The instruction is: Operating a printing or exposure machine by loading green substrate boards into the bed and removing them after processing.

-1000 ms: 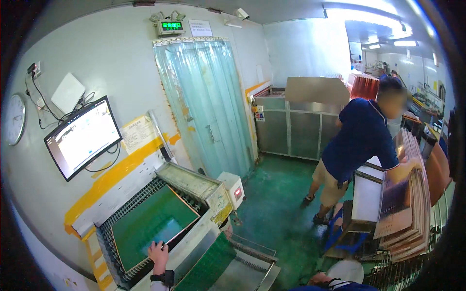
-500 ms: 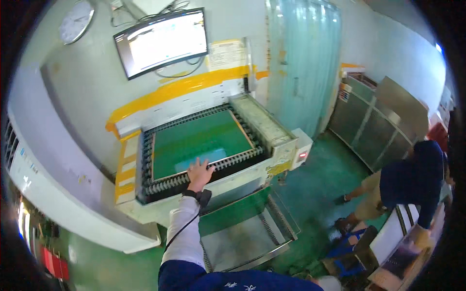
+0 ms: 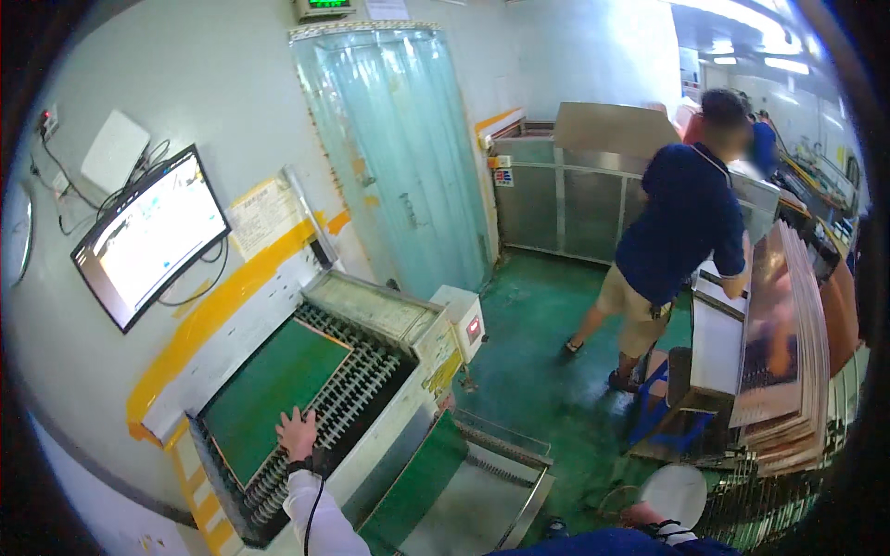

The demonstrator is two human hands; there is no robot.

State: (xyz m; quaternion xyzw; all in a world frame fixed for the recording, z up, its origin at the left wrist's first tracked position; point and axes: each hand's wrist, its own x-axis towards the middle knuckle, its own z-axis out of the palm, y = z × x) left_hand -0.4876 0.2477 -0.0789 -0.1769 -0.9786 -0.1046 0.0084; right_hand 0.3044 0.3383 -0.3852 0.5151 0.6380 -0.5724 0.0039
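Observation:
My left hand (image 3: pixel 297 434) is open, fingers spread, over the near edge of a flat green panel (image 3: pixel 273 398) with a thin copper-coloured border. It appears to rest on the panel, though contact is hard to confirm. Beneath the panel are the dark rollers (image 3: pixel 357 385) of a conveyor machine. Low in the picture, my right hand (image 3: pixel 640 514) is beside a round white stool seat (image 3: pixel 675 496). Its fingers are too small and blurred to read.
Below the conveyor stands a rack (image 3: pixel 464 500) with a green panel leaning in it. A co-worker (image 3: pixel 691 218) bends over a bench at right, near a stack of copper sheets (image 3: pixel 788 343). A monitor (image 3: pixel 153 236) and a strip curtain (image 3: pixel 394 157) are behind.
My view has swung right, bringing the co-worker and copper sheets more fully into sight. The panel lies farther from the conveyor's right end, with more rollers showing. My left hand stays spread at its edge.

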